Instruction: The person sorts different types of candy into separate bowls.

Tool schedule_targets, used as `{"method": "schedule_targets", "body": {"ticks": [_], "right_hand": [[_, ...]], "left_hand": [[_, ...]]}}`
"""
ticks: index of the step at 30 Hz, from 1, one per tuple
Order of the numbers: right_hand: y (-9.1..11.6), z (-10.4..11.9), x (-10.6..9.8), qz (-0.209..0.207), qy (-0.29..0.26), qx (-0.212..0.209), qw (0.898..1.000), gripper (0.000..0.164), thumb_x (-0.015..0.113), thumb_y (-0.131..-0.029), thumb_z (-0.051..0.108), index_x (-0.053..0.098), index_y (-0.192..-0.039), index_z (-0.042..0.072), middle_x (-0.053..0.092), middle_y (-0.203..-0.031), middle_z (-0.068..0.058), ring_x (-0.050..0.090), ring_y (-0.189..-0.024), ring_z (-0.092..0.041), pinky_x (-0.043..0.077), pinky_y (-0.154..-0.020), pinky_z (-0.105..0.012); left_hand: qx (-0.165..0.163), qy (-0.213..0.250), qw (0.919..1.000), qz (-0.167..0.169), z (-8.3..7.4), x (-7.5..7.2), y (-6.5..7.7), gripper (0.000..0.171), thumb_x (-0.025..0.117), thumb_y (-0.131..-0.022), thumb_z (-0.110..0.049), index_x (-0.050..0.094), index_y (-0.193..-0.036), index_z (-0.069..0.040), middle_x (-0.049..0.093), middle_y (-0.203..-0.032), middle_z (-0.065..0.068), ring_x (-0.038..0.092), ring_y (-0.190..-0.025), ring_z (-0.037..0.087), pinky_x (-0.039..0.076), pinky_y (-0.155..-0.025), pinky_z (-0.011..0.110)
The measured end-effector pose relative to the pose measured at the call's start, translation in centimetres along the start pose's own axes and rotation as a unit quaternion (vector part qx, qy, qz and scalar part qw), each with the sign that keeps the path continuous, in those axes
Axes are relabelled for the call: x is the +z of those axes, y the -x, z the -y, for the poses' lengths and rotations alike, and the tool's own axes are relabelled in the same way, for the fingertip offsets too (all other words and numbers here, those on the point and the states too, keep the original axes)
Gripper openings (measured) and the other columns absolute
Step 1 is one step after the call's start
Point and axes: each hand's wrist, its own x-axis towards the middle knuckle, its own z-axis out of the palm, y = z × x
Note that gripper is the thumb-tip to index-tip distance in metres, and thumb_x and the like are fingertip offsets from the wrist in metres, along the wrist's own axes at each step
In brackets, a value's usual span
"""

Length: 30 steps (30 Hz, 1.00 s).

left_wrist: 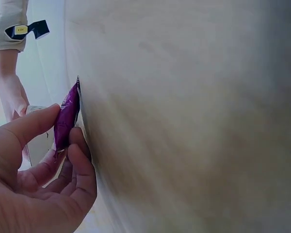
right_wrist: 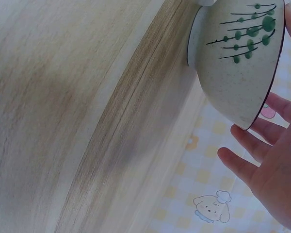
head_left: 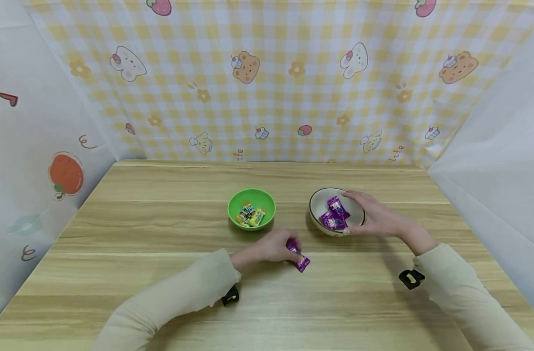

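Note:
Between thumb and fingers, my left hand (head_left: 275, 245) pinches a purple-wrapped candy (head_left: 301, 263) low over the table, in front of the two bowls. The left wrist view shows this candy (left_wrist: 67, 119) edge-on at the fingertips. My right hand (head_left: 381, 217) holds the right side of a cream bowl (head_left: 314, 215) with a dark rim, thumb on the near side and fingers at the far rim. Several purple candies (head_left: 334, 222) lie inside it. Green painted sprigs mark the outside of this bowl (right_wrist: 228, 82) in the right wrist view.
Left of the cream bowl stands a green bowl (head_left: 268, 199) with several yellow and orange wrapped candies (head_left: 254, 215) in it. Both bowls are on a wood-grain table (head_left: 161, 195). A yellow checked cloth (head_left: 275, 97) hangs behind the table, and white sheets flank it.

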Motion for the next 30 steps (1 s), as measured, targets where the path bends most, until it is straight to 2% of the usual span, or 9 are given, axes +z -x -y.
{"method": "schedule_targets", "body": {"ticks": [8, 16, 22, 26, 30], "right_hand": [[0.0, 0.0, 0.0, 0.003, 0.005, 0.005, 1.000, 0.094, 0.073, -0.065, 0.047, 0.030, -0.134, 0.000, 0.029, -0.134, -0.024, 0.026, -0.120, -0.040, 0.024, -0.094, -0.055], [0.0, -0.1, 0.0, 0.003, 0.005, 0.005, 1.000, 0.095, 0.073, -0.065, 0.048, 0.029, -0.134, 0.001, 0.028, -0.134, -0.025, 0.025, -0.121, -0.040, 0.023, -0.095, -0.056], [0.0, -0.1, 0.0, 0.001, 0.005, 0.004, 1.000, 0.094, 0.073, -0.065, 0.048, 0.030, -0.134, 0.001, 0.029, -0.134, -0.024, 0.025, -0.121, -0.039, 0.022, -0.095, -0.055], [0.0, -0.1, 0.1, 0.001, 0.007, 0.003, 1.000, 0.093, 0.073, -0.066, 0.047, 0.030, -0.133, 0.000, 0.030, -0.134, -0.024, 0.026, -0.121, -0.039, 0.023, -0.095, -0.054], [0.0, -0.1, 0.1, 0.001, 0.007, 0.002, 1.000, 0.093, 0.073, -0.066, 0.047, 0.030, -0.134, 0.000, 0.030, -0.133, -0.023, 0.027, -0.120, -0.039, 0.025, -0.095, -0.054]], "left_hand": [[-0.011, 0.059, 0.9981, 0.012, -0.5, -0.1, 0.4, 0.017, 0.074, -0.071, -0.012, 0.061, -0.082, -0.009, 0.055, -0.078, -0.003, 0.052, -0.063, 0.008, 0.047, -0.053, 0.021], [-0.033, 0.133, 0.9899, 0.036, -1.4, -0.9, 0.8, 0.018, 0.071, -0.074, -0.012, 0.063, -0.089, -0.006, 0.057, -0.079, 0.000, 0.053, -0.064, 0.011, 0.047, -0.055, 0.023], [-0.028, 0.164, 0.9853, 0.037, -2.0, -1.5, 0.8, 0.019, 0.070, -0.076, -0.012, 0.062, -0.091, -0.004, 0.057, -0.080, 0.001, 0.053, -0.063, 0.012, 0.047, -0.055, 0.025], [-0.025, 0.179, 0.9830, 0.034, -2.4, -1.7, 0.6, 0.017, 0.070, -0.076, -0.012, 0.062, -0.090, -0.006, 0.057, -0.081, 0.002, 0.053, -0.062, 0.013, 0.047, -0.054, 0.026], [-0.026, 0.182, 0.9827, 0.021, -2.7, -1.8, 0.3, 0.018, 0.069, -0.077, -0.014, 0.062, -0.091, -0.006, 0.056, -0.083, 0.002, 0.053, -0.069, 0.013, 0.049, -0.059, 0.027]]}}
